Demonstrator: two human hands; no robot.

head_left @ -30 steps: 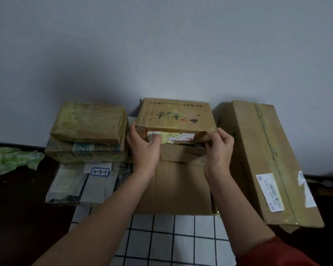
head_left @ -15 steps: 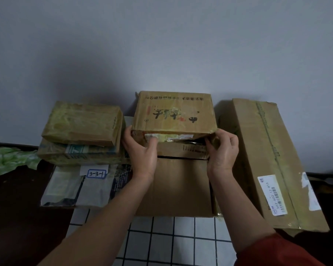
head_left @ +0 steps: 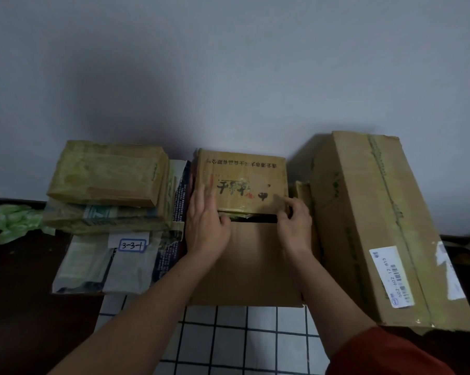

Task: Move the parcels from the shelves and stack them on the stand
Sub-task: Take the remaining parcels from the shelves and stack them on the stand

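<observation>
**While both grips are on the printed box**

Where the grey wall (head_left: pixel 228 63) fills the upper half of the frame, the parcels stand in a row against its foot. The biggest is the long carton (head_left: pixel 363 226) at the right, which lies lengthwise toward the lower right corner and has a white barcode label (head_left: pixel 390 274) near its close end. In the centre there is the plain carton (head_left: pixel 244 266), and its close edge reaches over the white tiled floor (head_left: pixel 228 334) at the bottom of the frame.

The printed box (head_left: pixel 242 180), with dark characters on its top, sits on the far part of the plain carton, in the middle of the frame. A dark gap shows under its close edge.

At the left stands a pile: a yellow-taped parcel (head_left: pixel 106 171) on top, a green-printed parcel (head_left: pixel 101 216) under it, and flat grey bags (head_left: pixel 98 263) lowest. The bags have a small tag reading "3-3-1" (head_left: pixel 132 244). A dark bench (head_left: pixel 20 280) is at the left edge, and a crumpled green bag (head_left: pixel 9 220) lies on it.

The left grip (head_left: pixel 206 228) is released: its fingers lie straight and flat on the left part of the top of the printed box. The right grip (head_left: pixel 293 226) is grasping the close right corner of the same box with its fingers curled. A red sleeve (head_left: pixel 385 353) shows at the lower right.
</observation>
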